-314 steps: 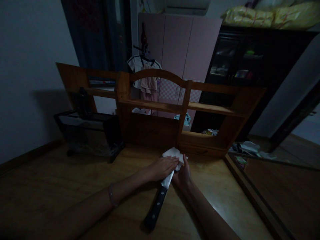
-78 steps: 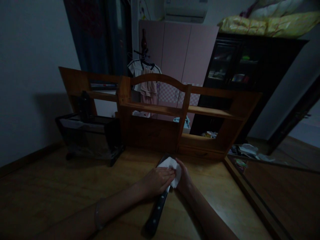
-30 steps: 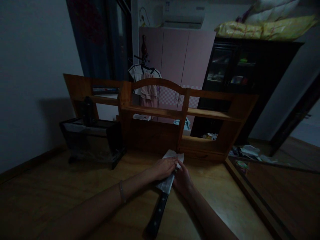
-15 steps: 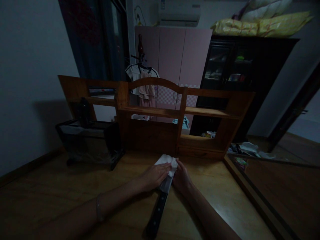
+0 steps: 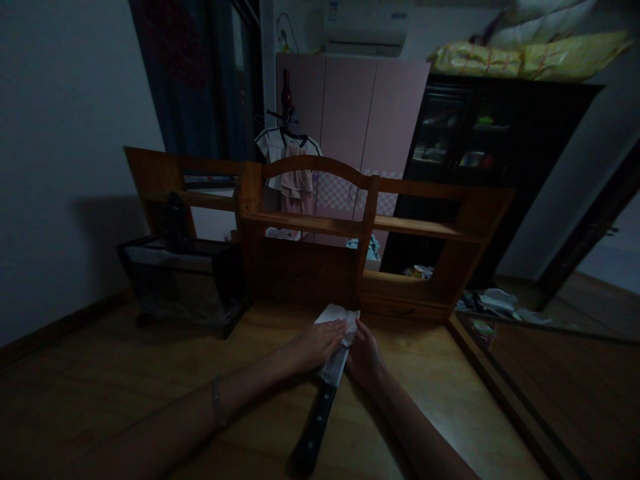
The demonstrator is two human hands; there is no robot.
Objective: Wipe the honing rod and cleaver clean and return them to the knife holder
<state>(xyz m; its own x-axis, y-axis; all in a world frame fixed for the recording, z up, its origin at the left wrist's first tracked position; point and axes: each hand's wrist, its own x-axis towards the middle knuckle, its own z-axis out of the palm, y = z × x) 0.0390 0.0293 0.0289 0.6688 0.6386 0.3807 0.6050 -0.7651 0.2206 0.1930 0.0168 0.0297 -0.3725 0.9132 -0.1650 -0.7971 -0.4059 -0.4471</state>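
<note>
A large knife (image 5: 314, 427) with a black riveted handle lies on the wooden desk (image 5: 150, 400), handle toward me and blade pointing away. My left hand (image 5: 315, 347) rests flat on the blade with fingers stretched out, their tips on a white tissue (image 5: 336, 316). My right hand (image 5: 365, 357) is on the right side of the blade, fingers curled at the tissue's edge. The tissue covers the far part of the blade. The room is dim.
A wooden shelf unit (image 5: 370, 227) stands across the back of the desk. A black wire-frame basket (image 5: 185, 280) sits at the back left. The desk's right edge (image 5: 495, 393) drops off to the floor. A pink wardrobe (image 5: 350, 113) and dark cabinet (image 5: 480, 147) stand beyond.
Both hands have stayed on the blade with the tissue, sliding it a short way back and forth along the blade. The knife has kept its place; the view shifted slightly.
</note>
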